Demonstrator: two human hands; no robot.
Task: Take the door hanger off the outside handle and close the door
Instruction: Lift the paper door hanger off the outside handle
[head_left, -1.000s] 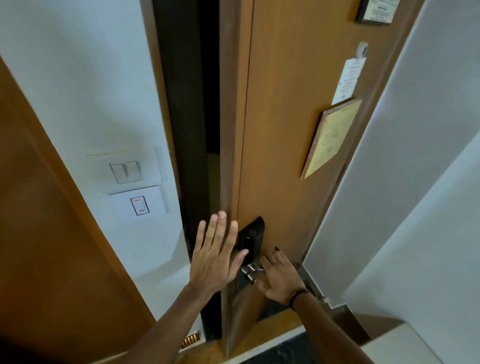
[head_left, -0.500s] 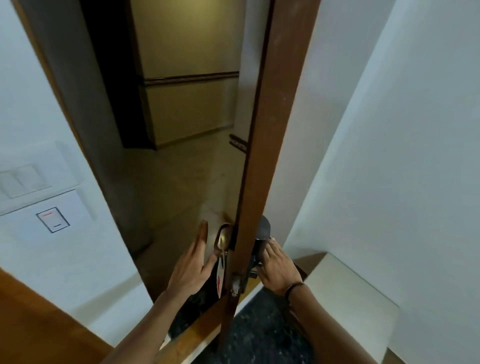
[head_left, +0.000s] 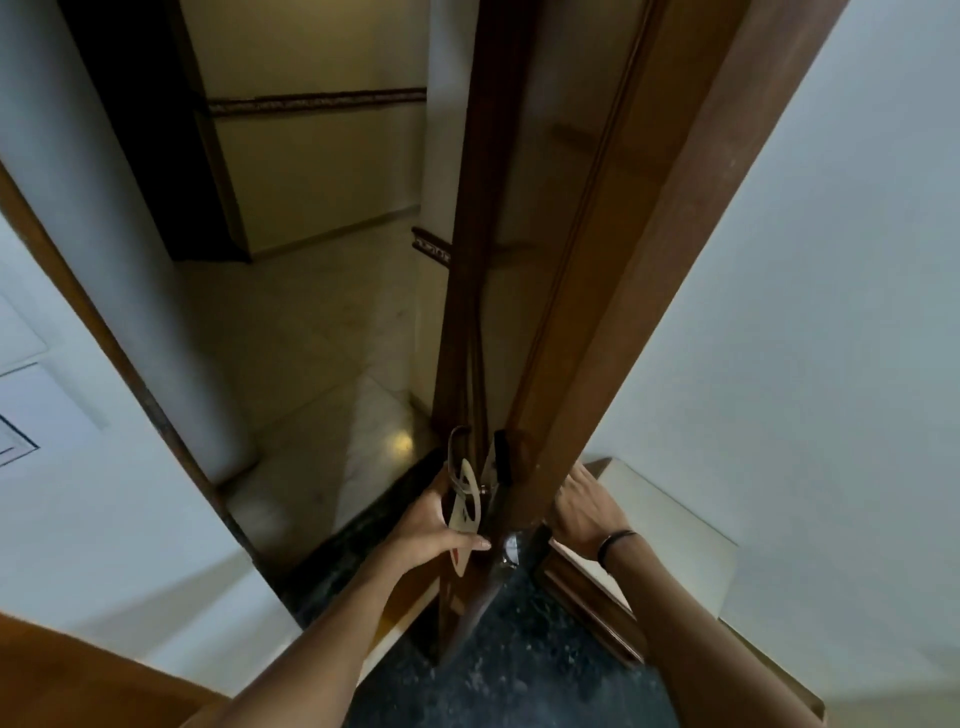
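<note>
The brown wooden door (head_left: 613, 291) stands wide open, seen nearly edge-on. A cream door hanger (head_left: 464, 506) with a red patch near its bottom hangs from the metal outside handle (head_left: 457, 451). My left hand (head_left: 434, 525) reaches round the door's outer face, thumb and fingers closed on the hanger's lower part. My right hand (head_left: 584, 506) is on the inner side of the door; its fingers go behind the door edge, where the inside handle is hidden.
The corridor floor (head_left: 311, 332) lies beyond the doorway. A white wall (head_left: 810, 338) stands close on the right, with a low white ledge (head_left: 670, 540) below it. The door frame (head_left: 130, 374) and a wall switch plate (head_left: 15, 441) are on the left.
The door has swung from nearly shut to wide open. My left hand has gone round to the outer side and closed on the hanger.
</note>
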